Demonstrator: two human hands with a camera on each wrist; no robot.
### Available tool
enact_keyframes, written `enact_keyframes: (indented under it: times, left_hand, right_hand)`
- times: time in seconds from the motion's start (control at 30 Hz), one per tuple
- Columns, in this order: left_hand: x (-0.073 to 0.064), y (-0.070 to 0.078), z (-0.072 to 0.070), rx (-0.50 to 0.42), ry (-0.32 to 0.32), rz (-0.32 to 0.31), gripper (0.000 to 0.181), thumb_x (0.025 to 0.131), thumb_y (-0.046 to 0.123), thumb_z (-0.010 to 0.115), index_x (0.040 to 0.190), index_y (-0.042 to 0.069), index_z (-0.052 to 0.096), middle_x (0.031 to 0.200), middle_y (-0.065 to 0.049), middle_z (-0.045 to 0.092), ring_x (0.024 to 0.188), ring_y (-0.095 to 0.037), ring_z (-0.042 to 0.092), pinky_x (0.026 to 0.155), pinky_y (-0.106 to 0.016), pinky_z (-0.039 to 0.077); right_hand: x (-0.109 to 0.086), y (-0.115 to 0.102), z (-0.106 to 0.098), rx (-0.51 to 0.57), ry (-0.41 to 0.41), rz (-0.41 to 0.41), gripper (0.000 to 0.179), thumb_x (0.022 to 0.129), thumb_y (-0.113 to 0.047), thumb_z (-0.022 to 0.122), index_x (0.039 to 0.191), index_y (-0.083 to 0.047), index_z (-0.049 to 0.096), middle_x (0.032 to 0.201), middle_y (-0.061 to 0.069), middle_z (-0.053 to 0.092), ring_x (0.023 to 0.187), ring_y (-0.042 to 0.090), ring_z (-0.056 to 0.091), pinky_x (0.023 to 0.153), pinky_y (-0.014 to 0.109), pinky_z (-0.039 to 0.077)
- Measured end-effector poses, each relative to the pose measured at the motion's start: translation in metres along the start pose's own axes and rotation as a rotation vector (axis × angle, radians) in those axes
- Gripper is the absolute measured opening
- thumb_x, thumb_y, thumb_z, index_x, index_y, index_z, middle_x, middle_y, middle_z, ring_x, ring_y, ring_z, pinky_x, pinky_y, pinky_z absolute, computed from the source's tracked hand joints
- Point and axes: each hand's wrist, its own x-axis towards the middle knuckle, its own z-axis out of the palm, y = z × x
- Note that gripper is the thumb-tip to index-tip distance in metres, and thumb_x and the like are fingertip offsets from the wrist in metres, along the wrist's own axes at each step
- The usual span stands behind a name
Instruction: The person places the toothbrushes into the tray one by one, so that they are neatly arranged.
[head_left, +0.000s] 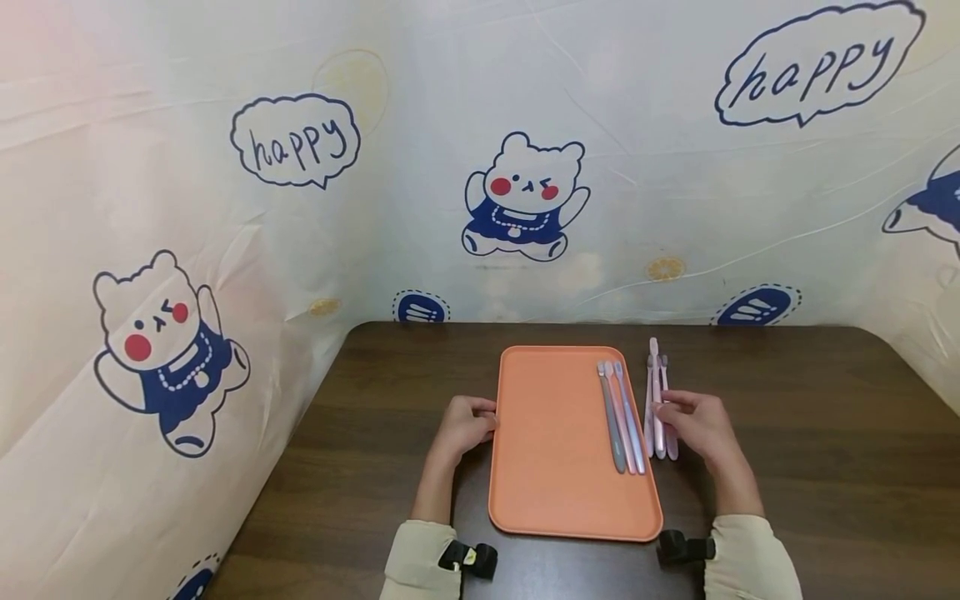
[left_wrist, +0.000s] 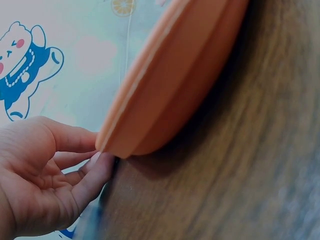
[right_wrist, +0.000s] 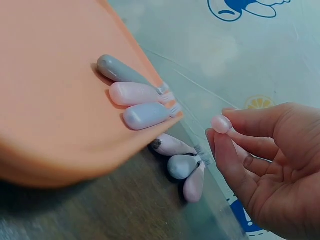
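An orange tray (head_left: pixel 558 442) lies on the dark wooden table. My left hand (head_left: pixel 467 427) pinches its left rim, with the rim between thumb and forefinger in the left wrist view. On the tray's right side lie three toothbrushes side by side: a grey one (right_wrist: pixel 120 70), a pink one (right_wrist: pixel 135 94) and a pale blue one (right_wrist: pixel 145 116). Right of the tray, my right hand (head_left: pixel 699 425) pinches a pale pink toothbrush (right_wrist: pixel 221 124) by its handle, raised above the table. Below it, three more toothbrushes rest on the tabletop, including a grey-blue one (right_wrist: pixel 183 167).
The wooden table (head_left: pixel 840 433) extends to both sides of the tray. Behind it and on the left hangs a pale cloth (head_left: pixel 420 208) printed with bears and the word "happy". Black straps with small cameras (head_left: pixel 684 547) sit at both wrists.
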Motion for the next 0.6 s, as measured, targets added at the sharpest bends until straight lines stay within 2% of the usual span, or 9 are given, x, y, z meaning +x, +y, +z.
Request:
enact_keyframes:
  times: [0.27, 0.5, 0.6]
  left_hand:
    - [0.0015, -0.0014, 0.0009, 0.012, 0.004, -0.006, 0.027, 0.089, -0.005, 0.062, 0.115, -0.010, 0.070, 0.097, -0.017, 0.071, 0.079, -0.013, 0.066, 0.078, -0.036, 0.064]
    - [-0.0004, -0.0001, 0.0012, -0.015, 0.000, 0.027, 0.026, 0.090, -0.007, 0.060, 0.114, -0.014, 0.069, 0.097, -0.019, 0.071, 0.081, -0.013, 0.065, 0.077, -0.035, 0.064]
    - [-0.0003, -0.0002, 0.0009, -0.014, 0.002, 0.024, 0.026, 0.090, -0.008, 0.060, 0.114, -0.014, 0.069, 0.096, -0.019, 0.071, 0.081, -0.013, 0.064, 0.077, -0.035, 0.064]
  right_hand:
    - [-0.0014, 0.0007, 0.0015, -0.003, 0.003, 0.007, 0.052, 0.099, -0.017, 0.062, 0.140, 0.012, 0.052, 0.130, 0.035, 0.061, 0.088, 0.011, 0.068, 0.079, 0.028, 0.063]
    - [-0.0015, -0.0010, 0.0025, -0.011, 0.000, -0.052, 0.048, 0.099, -0.012, 0.060, 0.138, 0.015, 0.053, 0.130, 0.037, 0.061, 0.090, 0.010, 0.068, 0.077, 0.026, 0.063]
    - [-0.0017, -0.0022, 0.0033, -0.008, -0.001, -0.047, 0.048, 0.099, -0.012, 0.060, 0.138, 0.014, 0.053, 0.127, 0.035, 0.063, 0.089, 0.010, 0.067, 0.077, 0.026, 0.063]
